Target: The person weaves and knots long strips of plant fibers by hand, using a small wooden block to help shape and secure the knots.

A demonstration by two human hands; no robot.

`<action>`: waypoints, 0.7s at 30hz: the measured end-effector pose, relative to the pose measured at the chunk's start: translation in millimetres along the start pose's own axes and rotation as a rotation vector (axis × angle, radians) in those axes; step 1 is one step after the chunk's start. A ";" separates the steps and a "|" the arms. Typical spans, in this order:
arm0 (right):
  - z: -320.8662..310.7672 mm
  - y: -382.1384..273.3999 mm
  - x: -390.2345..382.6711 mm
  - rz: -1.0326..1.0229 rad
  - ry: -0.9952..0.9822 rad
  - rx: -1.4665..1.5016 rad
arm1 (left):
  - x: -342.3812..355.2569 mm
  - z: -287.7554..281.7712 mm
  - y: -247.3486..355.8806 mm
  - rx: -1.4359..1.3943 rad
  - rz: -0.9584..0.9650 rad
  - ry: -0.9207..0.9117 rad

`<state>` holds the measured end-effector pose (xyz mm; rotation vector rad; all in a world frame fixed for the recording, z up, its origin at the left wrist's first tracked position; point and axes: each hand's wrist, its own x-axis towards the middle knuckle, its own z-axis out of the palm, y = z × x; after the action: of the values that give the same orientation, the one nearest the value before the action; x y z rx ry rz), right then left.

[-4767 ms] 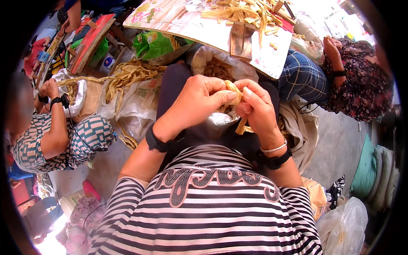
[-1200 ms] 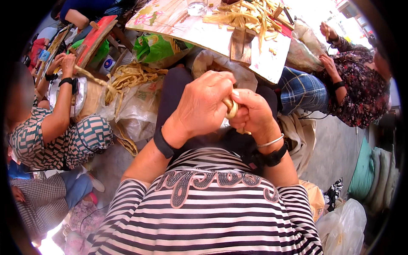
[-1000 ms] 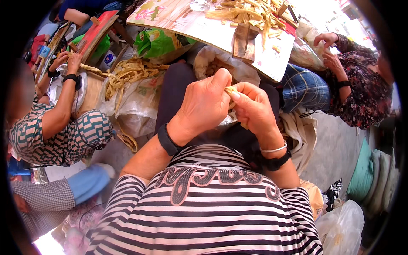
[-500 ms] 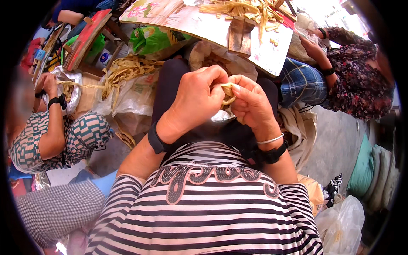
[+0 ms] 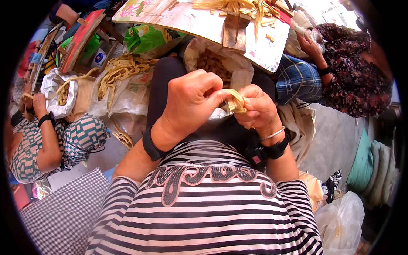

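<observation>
A small knot of flat, pale yellow strip (image 5: 236,102), like a bean curd skin knot, is held in front of my lap. My left hand (image 5: 189,102) is closed, its thumb and forefinger pinching the knot's left edge. On the other side, my right hand (image 5: 260,109) has its thumb and fingers closed around the knot. Between my knees, beyond the hands, stands an open bag (image 5: 241,70) of yellowish pieces. More strips (image 5: 117,74) lie heaped on a clear plastic bag to the left.
Ahead is a low table (image 5: 182,19) bearing yellow strips (image 5: 231,5) and a wooden block (image 5: 235,34). A co-worker (image 5: 42,148) sits left, near a white bag (image 5: 54,87); another person (image 5: 355,72) sits right. Stuffed sacks (image 5: 361,161) stand far right.
The yellow strip has gone from an open loop to a tighter bundle between my fingers. The left co-worker's hands have moved away from the strip heap, outward and lower. The view has shifted slightly.
</observation>
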<state>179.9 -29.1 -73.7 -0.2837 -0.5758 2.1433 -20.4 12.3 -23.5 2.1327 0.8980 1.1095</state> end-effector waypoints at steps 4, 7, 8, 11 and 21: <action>3.4 6.0 5.0 -0.113 0.128 -0.056 | 3.1 6.2 0.3 0.064 0.114 0.005; 10.5 7.1 6.6 -0.178 0.236 -0.185 | 6.1 -4.9 7.7 0.035 0.065 -0.194; 12.1 6.9 6.6 -0.170 0.248 -0.220 | 8.3 -6.7 9.4 0.039 0.030 -0.224; 15.3 2.1 9.7 -0.161 0.243 -0.258 | 15.4 -6.5 -4.6 0.060 -0.050 -0.342; 26.0 -33.6 -4.7 -0.274 0.429 -1.340 | 4.9 -10.0 -32.9 -1.362 -0.724 -0.304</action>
<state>195.8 -23.5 -34.5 -1.2439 -1.5891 1.0821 -36.7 38.0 -40.3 0.7041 0.4265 0.6210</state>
